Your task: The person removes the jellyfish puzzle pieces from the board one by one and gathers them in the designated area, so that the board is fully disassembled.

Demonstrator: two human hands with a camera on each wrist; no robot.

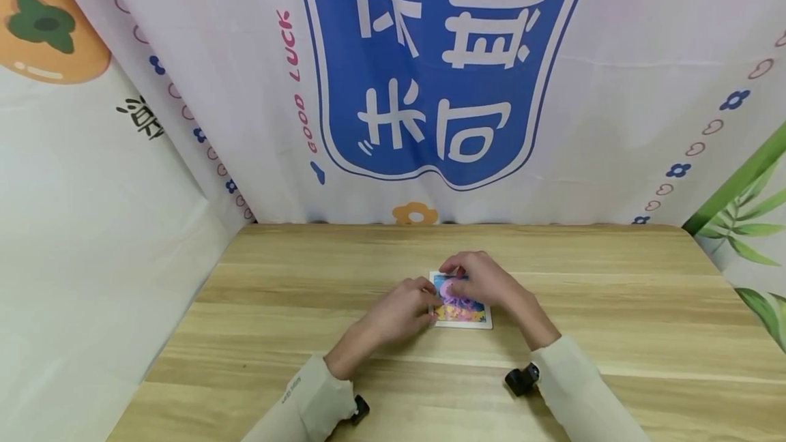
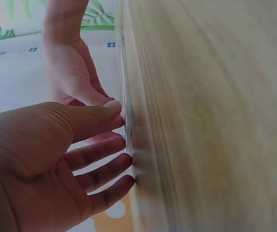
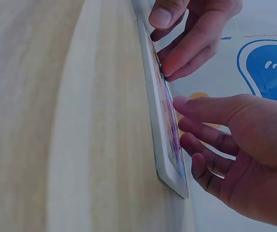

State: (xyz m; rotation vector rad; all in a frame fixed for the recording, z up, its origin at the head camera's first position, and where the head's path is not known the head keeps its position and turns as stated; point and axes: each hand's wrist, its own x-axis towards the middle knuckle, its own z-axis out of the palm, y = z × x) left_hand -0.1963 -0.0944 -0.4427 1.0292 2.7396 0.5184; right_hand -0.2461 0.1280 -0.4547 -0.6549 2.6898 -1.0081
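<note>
A small picture board (image 1: 462, 314) with a white border lies flat on the wooden table, its print showing a pink sea creature over blue and yellow. My left hand (image 1: 402, 311) is at the board's left edge, the fingertips touching it. In the left wrist view the left hand's fingers (image 2: 108, 169) are spread and nearly straight along the edge. Over the board's upper right part is my right hand (image 1: 485, 280), covering some of the print. The right wrist view shows the right thumb (image 3: 203, 108) at the picture's face, with the other fingers loosely bent beside the edge.
The board lies on a light wood-grain table (image 1: 295, 278). Behind it hangs a white curtain (image 1: 614, 121) with a blue printed sign, and more printed cloth hangs on the left. Dark wrist devices (image 1: 522, 379) sit at both sleeves.
</note>
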